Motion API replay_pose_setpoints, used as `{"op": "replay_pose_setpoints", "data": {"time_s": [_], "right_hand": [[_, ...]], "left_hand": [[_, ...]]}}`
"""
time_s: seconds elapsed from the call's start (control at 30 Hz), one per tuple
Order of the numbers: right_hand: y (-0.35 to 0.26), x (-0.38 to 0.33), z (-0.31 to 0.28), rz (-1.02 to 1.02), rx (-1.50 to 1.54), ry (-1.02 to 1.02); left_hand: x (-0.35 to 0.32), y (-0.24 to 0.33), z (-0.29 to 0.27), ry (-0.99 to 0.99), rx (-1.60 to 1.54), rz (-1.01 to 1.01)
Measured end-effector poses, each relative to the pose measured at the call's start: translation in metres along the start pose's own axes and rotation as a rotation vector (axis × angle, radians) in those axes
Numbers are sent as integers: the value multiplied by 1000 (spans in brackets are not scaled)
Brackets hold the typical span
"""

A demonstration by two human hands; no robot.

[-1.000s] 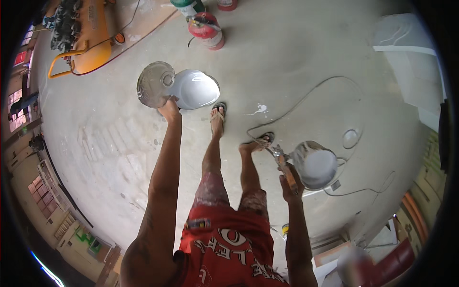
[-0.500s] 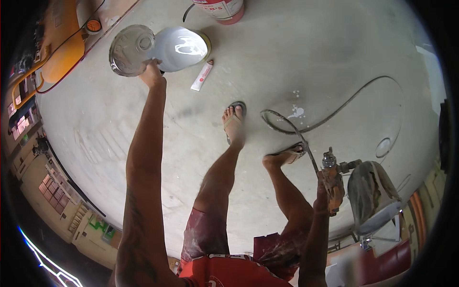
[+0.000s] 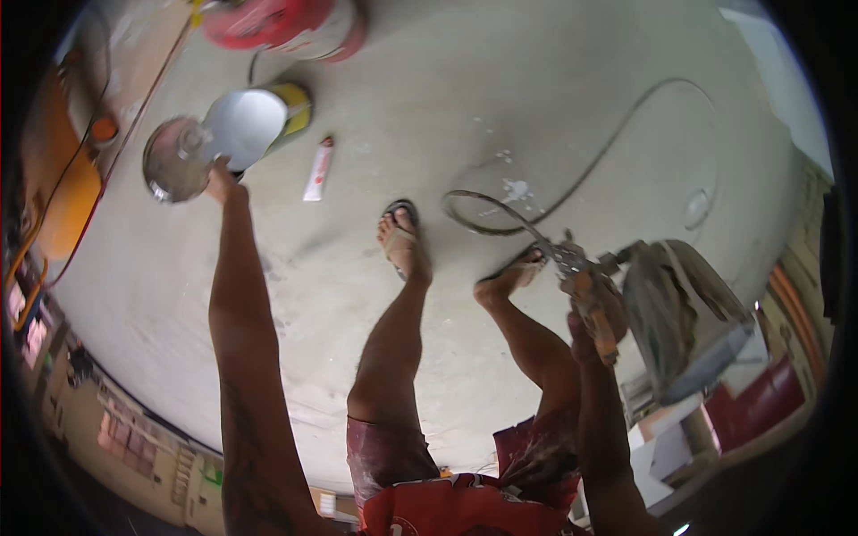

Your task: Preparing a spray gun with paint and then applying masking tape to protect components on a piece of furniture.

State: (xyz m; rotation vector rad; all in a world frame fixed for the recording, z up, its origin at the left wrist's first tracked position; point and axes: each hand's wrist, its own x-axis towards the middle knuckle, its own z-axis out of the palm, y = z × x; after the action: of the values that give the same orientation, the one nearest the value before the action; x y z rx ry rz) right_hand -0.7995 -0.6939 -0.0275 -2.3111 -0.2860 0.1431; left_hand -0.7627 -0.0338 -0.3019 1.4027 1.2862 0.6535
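My left hand (image 3: 220,181) reaches far out to the floor, with its fingers where a round metal lid (image 3: 172,162) meets an open can of white paint (image 3: 248,125). Whether it grips the lid or only touches it is unclear. My right hand (image 3: 592,323) is closed around the handle of a paint-crusted spray gun (image 3: 581,272) at hip height. The gun's grey metal cup (image 3: 681,313) lies tilted to the right. A hose (image 3: 490,221) runs from the gun and loops across the concrete floor.
A red and white bucket (image 3: 286,22) stands beyond the can. A white and red tube (image 3: 317,170) lies on the floor beside it. An orange machine (image 3: 61,201) with cables sits at the left. My feet in flip-flops (image 3: 404,234) stand near white paint splashes (image 3: 514,189).
The view has swung, so the can and lid sit nearer the upper left. My left hand stays at the lid and can. The spray gun has moved right and its cup has tipped sideways.
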Motion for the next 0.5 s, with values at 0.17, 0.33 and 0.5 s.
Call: {"op": "replay_pose_setpoints", "data": {"time_s": [0.17,0.33,0.5], "right_hand": [[-1,-26,-6,179,-9,-21],[-36,-41,-33,489,27,-231],[-88,-53,-91,384,268,-200]], "left_hand": [[-77,-2,7,-288,31,23],[-154,-14,-74,-99,-275,-579],[-315,93,-110,-343,-628,-811]]}}
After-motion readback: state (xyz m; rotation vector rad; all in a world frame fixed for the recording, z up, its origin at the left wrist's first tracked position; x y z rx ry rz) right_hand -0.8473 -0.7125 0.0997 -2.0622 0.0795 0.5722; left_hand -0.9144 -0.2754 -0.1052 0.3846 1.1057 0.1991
